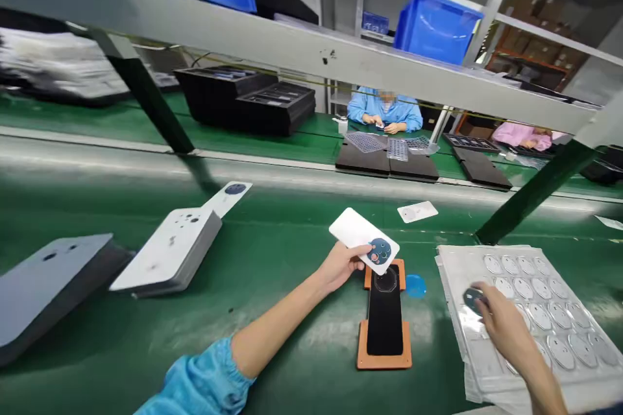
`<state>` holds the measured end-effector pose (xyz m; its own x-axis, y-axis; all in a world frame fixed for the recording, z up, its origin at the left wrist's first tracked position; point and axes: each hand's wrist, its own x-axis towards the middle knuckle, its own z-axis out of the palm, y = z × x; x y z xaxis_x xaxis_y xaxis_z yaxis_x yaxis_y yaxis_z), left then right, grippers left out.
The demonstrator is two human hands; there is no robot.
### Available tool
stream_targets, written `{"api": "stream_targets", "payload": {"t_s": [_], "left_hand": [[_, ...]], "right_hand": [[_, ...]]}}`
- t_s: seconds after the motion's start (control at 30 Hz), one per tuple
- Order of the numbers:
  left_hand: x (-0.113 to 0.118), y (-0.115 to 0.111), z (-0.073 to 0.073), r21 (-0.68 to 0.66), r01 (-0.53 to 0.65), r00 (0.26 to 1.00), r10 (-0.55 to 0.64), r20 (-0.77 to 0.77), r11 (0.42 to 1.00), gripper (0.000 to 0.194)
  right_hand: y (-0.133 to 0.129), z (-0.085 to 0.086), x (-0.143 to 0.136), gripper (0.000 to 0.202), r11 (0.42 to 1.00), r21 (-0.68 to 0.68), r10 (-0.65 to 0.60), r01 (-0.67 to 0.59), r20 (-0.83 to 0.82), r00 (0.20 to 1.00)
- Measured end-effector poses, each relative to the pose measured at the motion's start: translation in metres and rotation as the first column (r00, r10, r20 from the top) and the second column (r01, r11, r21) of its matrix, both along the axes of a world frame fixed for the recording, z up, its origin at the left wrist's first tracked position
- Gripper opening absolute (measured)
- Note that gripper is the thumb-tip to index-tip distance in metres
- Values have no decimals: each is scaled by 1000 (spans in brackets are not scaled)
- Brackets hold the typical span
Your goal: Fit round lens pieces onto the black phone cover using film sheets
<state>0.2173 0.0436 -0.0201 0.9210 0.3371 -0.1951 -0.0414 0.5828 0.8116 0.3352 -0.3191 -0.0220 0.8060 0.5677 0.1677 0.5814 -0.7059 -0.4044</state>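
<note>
My left hand (342, 266) pinches a white phone back panel (351, 228) with a dark round camera area, holding it tilted above an orange fixture (384, 362). In that fixture lies a black phone-shaped piece (384, 324) with a round ring near its top end. A dark round camera lens cover (472, 299) is between the fingers of my right hand (509, 327), over the left side of a clear plastic tray (450, 266). Rows of round pieces (540, 316) fill much of the tray. Beside the fixture a blue translucent disc (415, 285) rests on the green bench.
Stacks of white panels (168, 249) and grey panels (53, 282) stand at left. A small white card (417, 211) lies toward the back. Slanted dark posts (535, 191) carry a shelf beam (311, 45) across the bench. Co-workers (384, 110) sit beyond, near black trays (248, 100).
</note>
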Motion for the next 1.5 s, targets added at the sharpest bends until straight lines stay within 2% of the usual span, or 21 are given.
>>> {"api": "stream_targets", "payload": {"t_s": [0.07, 0.13, 0.2, 0.27, 0.37, 0.43, 0.6, 0.67, 0.83, 0.97, 1.07, 1.2, 1.37, 1.5], "left_hand": [[1, 5, 1, -24, -5, 1000, 6, 22, 1000, 41], [1, 11, 4, -57, -44, 998, 47, 46, 997, 40], [1, 21, 7, -80, -116, 991, 121, 53, 990, 40], [0, 32, 10, -79, -195, 979, 198, 40, 978, 40], [-2, 45, 15, -66, -281, 959, 283, 13, 957, 43], [-3, 50, 17, -60, -299, 954, 300, 8, 953, 44], [-3, 54, 16, -41, -300, 954, 301, 19, 953, 43], [-2, 54, 14, -31, -293, 956, 294, 23, 956, 43], [0, 54, 8, -27, -282, 959, 282, -2, 959, 44], [1, 51, 8, -62, -292, 956, 294, 15, 954, 41], [1, 50, 9, -106, -300, 953, 304, 18, 948, 38], [2, 47, 7, -128, -287, 956, 292, 17, 949, 36], [2, 46, 4, -88, -258, 965, 261, 31, 962, 35], [1, 48, 4, -77, -245, 969, 247, 25, 967, 37]], "right_hand": [[50, 4, -17, 26, 966, 173, 202, -192, -44, 978], [100, 1, -34, 24, 917, 253, 308, -308, 37, 951], [137, -10, -45, 28, 881, 233, 367, -412, 215, 905], [156, -23, -51, 34, 857, 164, 395, -488, 399, 828], [159, -41, -55, 42, 827, 70, 426, -558, 570, 703], [156, -47, -55, 48, 810, 58, 424, -584, 629, 651], [156, -47, -54, 63, 798, 98, 379, -595, 686, 621], [157, -46, -54, 64, 801, 100, 374, -590, 686, 624], [159, -52, -54, 61, 861, 49, 358, -507, 650, 670], [159, -53, -56, 54, 883, 123, 293, -454, 611, 735], [158, -50, -56, 54, 890, 137, 270, -435, 610, 745], [164, -48, -56, 54, 887, 67, 338, -457, 578, 743], [177, -43, -59, 38, 871, -36, 444, -489, 484, 754], [172, -39, -55, 30, 854, -1, 472, -520, 421, 775]]}}
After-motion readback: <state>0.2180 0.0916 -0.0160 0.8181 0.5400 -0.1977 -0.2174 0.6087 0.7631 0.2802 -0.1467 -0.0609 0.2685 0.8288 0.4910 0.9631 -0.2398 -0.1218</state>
